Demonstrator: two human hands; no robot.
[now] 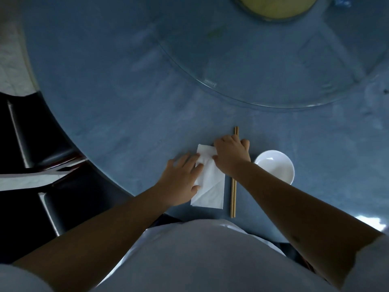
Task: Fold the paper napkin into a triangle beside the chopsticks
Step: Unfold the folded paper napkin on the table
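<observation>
The white napkin (210, 182) is laid just left of the chopsticks (233, 194); it is pressed flat by the spread left hand (181, 178); its far corner is pinched by the right hand (230, 153).

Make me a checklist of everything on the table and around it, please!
Surface: blue round table, with a glass turntable at its middle.
Job's things: white napkin, partly folded, lies flat just left of the chopsticks; no clean triangle yet.
Clutter: white bowl right of the chopsticks; a yellow dish on the turntable.
Hands: left hand flat on the napkin's left side; right hand presses its top edge, lying over the chopsticks.
Cables: nothing seen.
Surroundings: dark chairs at left.
</observation>
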